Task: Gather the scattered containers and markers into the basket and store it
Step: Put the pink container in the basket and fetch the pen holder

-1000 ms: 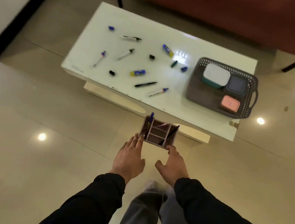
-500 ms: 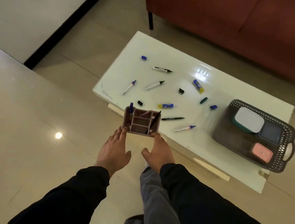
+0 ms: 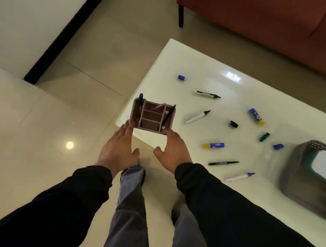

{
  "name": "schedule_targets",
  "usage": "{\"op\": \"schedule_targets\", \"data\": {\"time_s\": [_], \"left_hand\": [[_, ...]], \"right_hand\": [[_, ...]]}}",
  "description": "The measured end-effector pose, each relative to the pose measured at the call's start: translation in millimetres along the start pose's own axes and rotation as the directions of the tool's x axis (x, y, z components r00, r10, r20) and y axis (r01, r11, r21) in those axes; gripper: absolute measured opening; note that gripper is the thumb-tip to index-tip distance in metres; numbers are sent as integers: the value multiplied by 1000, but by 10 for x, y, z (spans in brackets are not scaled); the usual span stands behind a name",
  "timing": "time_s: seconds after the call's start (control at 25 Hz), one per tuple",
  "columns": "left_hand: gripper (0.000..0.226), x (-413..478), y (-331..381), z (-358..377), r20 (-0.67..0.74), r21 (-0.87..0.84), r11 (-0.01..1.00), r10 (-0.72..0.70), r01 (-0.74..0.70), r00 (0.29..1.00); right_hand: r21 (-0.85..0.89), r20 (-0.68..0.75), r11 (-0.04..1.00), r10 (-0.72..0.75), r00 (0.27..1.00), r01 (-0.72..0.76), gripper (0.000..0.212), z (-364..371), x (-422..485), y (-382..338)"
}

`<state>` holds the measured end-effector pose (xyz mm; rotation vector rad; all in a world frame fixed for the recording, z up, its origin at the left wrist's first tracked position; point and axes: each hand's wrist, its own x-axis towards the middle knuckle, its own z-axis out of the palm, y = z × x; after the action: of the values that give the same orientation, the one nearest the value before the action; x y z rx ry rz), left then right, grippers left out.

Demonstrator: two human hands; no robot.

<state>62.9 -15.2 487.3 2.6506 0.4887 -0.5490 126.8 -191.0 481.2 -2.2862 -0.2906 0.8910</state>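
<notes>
Your left hand [image 3: 118,148] and right hand [image 3: 173,150] press the pen organizer [image 3: 151,116] between straight, closed-together fingers with thumbs spread, at the white table's [image 3: 187,64] near corner. I can't tell whether it rests there. Markers [image 3: 197,116] lie scattered beyond, and the frame edge cuts off the basket [image 3: 322,145] at right.

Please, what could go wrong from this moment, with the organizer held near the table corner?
1. The organizer is at the corner of the table, between the left hand and right hand, thumbs off it; it might slip or tip over the edge.
2. The pens leaning in it could spill out if it tilts.
3. The white marker and others lie uncapped; they may stain hands or the table when gathered.
</notes>
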Motion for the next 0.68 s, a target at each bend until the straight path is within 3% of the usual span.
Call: {"op": "schedule_targets", "data": {"time_s": [0.36, 0.68], "left_hand": [[93, 1525, -1046, 129, 144, 76, 965, 239, -252, 960], [89, 1833, -1221, 166, 192, 122, 930, 320, -346, 928]], "right_hand": [[133, -100, 962, 253, 962, -239, 56, 723, 1271, -274], [210, -153, 920, 364, 919, -329, 55, 915, 1467, -359]]}}
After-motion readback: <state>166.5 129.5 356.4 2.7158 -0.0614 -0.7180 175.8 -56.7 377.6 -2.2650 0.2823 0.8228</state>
